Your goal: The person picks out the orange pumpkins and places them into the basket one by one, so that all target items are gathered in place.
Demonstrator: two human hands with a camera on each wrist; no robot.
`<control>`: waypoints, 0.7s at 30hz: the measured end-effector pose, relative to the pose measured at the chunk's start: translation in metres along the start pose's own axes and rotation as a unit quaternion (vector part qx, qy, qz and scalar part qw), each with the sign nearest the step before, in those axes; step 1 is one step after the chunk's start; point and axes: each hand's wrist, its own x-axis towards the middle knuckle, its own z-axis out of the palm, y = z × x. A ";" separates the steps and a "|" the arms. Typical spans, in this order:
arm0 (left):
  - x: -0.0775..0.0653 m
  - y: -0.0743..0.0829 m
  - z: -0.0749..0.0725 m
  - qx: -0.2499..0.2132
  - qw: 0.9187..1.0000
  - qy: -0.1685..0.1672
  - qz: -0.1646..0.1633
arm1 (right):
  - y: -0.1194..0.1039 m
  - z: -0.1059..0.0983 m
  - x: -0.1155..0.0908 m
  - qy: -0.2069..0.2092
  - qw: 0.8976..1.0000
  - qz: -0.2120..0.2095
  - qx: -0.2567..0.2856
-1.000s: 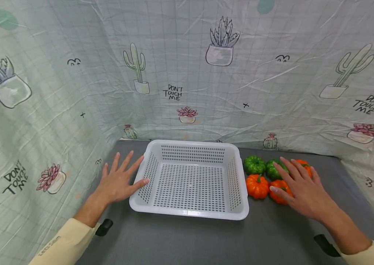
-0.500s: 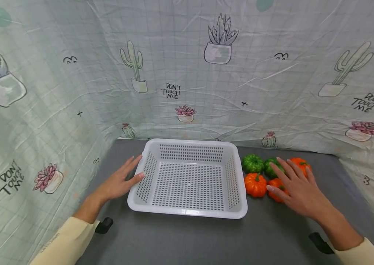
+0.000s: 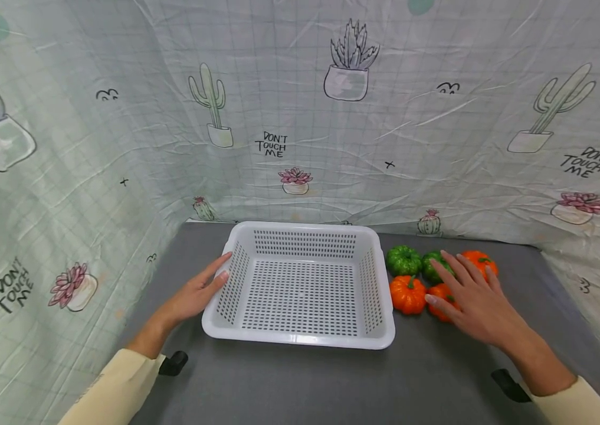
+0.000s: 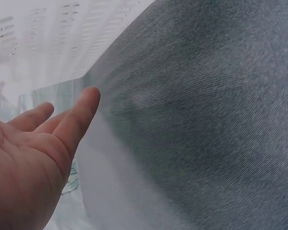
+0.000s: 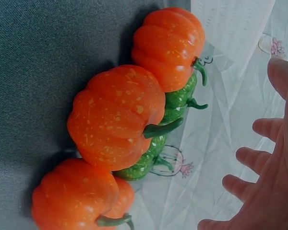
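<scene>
My left hand [image 3: 185, 302] is at the left side of a white perforated plastic basket [image 3: 300, 339], its fingertips and thumb right at the rim. In the left wrist view its fingers [image 4: 77, 120] are extended beside the basket wall [image 4: 53, 43]. My right hand [image 3: 482, 310] is spread above a group of small pumpkins, holding none. In that group, a green pumpkin [image 3: 403, 260] and an orange pumpkin [image 3: 408, 295] sit nearest the basket. Another green pumpkin [image 3: 431, 269], an orange one [image 3: 440, 304] partly hidden by the hand, and an orange one [image 3: 481, 263] lie further right.
The basket and pumpkins are on a dark grey tabletop [image 3: 289, 389]. A pale curtain [image 3: 300, 118] printed with cacti and lettering encloses the back and both sides. Right of the basket, the pumpkins are packed close together near its wall.
My left hand's spread fingers have drawn closer together and lowered to the basket's left rim. The right hand stays over the pumpkins with only a slight shift. Basket and pumpkins stay put.
</scene>
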 end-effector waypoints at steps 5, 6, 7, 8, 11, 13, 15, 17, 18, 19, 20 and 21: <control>0.000 -0.006 0.002 -0.037 0.999 0.002 0.000 | 0.002 0.000 0.001 0.002 1.000 -0.002 0.005; 0.000 -0.007 0.002 -0.045 0.999 0.000 -0.001 | 0.002 -0.001 0.002 0.004 1.000 -0.002 0.004; 0.000 -0.008 0.003 -0.053 0.999 -0.001 -0.002 | 0.003 -0.001 0.002 0.005 1.000 -0.002 0.004; 0.000 -0.009 0.003 -0.062 0.998 -0.002 -0.004 | 0.003 -0.001 0.002 0.006 1.000 -0.003 0.003; 0.001 -0.011 0.005 -0.086 0.996 -0.006 0.000 | 0.005 -0.001 0.002 0.009 1.000 -0.002 0.003; 0.001 -0.011 0.007 -0.104 0.995 -0.008 0.002 | 0.006 -0.001 0.002 0.012 1.000 -0.003 0.005; 0.001 -0.012 0.008 -0.117 0.993 -0.009 0.005 | 0.007 -0.002 0.003 0.017 1.000 -0.005 0.007; 0.001 -0.012 0.010 -0.126 0.992 -0.009 0.007 | 0.009 -0.001 0.004 0.024 1.000 -0.009 0.008; 0.001 -0.012 0.010 -0.128 0.992 -0.010 0.008 | 0.010 -0.002 0.004 0.026 1.000 -0.011 0.009; 0.001 -0.013 0.011 -0.132 0.991 -0.011 0.008 | 0.011 -0.002 0.004 0.030 0.999 -0.013 0.008; 0.001 -0.013 0.011 -0.136 0.991 -0.013 0.008 | 0.013 -0.002 0.005 0.033 0.999 -0.015 0.006; 0.001 -0.013 0.011 -0.141 0.990 -0.016 0.009 | 0.014 -0.002 0.005 0.037 0.999 -0.016 0.005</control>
